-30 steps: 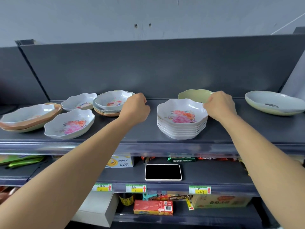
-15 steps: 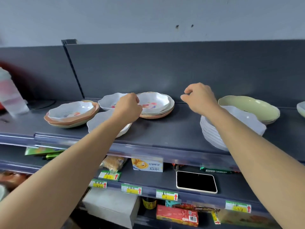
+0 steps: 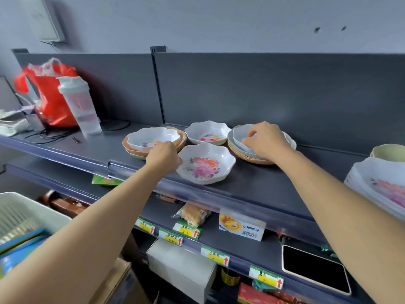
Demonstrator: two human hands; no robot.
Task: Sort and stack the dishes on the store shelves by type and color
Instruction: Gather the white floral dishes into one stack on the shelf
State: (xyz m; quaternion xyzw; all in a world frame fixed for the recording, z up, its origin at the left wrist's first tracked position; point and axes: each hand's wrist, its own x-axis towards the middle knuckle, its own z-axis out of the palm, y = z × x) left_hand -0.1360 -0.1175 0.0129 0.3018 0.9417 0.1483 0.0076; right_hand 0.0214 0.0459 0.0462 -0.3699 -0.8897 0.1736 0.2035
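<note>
On the top shelf, a white floral bowl sits at the front. My left hand is curled on its left rim. Behind that hand, another white floral bowl rests on a stack of orange and tan plates. A third floral bowl stands alone at the back. To the right, my right hand pinches the rim of a white bowl that tops a pile of plates. A tall stack of white floral bowls sits at the far right, with a green dish behind it.
A translucent shaker bottle, a red plastic bag and cables occupy the shelf's left end. A phone and packaged goods lie on the lower shelf. A white basket stands at lower left.
The view has swung left. My right hand came down from above the shelf onto the top bowl of the right pile. My left hand stays at the front bowl's rim.
</note>
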